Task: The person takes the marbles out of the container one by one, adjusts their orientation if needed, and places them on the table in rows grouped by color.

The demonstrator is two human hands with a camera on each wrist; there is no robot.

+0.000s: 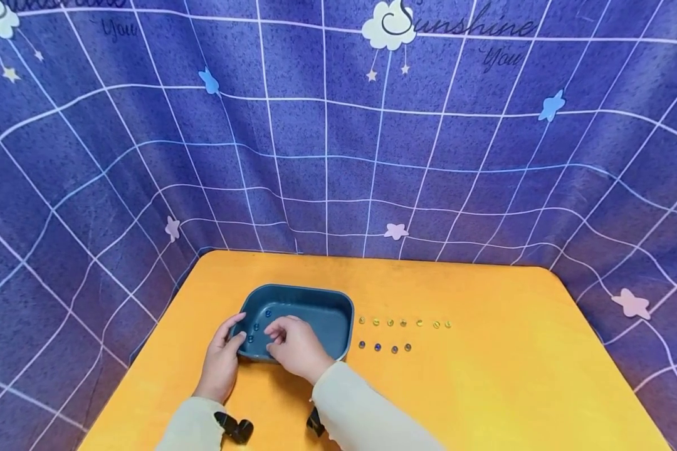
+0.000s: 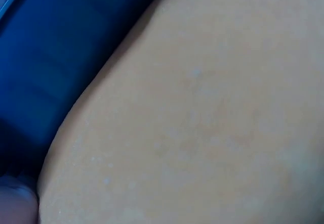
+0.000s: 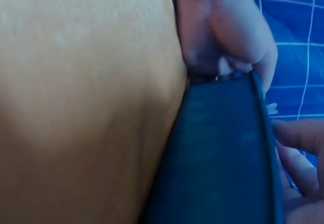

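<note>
A dark blue rectangular basin (image 1: 331, 319) sits on the table. My left hand (image 1: 219, 363) grips its left end, thumb over the rim; the right wrist view also catches this left hand (image 3: 228, 27) at the basin's far end. Inside, near the left wall, three dark glass marbles (image 1: 256, 327) lie in a slanting line. Over the basin's middle hovers my right hand (image 1: 298, 346), fingers bent and thumb near the index finger. Whether anything is between those fingertips is hidden. In the left wrist view, the basin wall (image 2: 66, 47) fills the upper left corner.
Right of the basin, several yellow marbles (image 1: 390, 323) form a row on the yellow table (image 1: 485, 388). A shorter row of several blue and dark marbles (image 1: 378, 347) lies in front of it. A blue-purple gridded curtain (image 1: 338, 138) hangs behind and at both sides.
</note>
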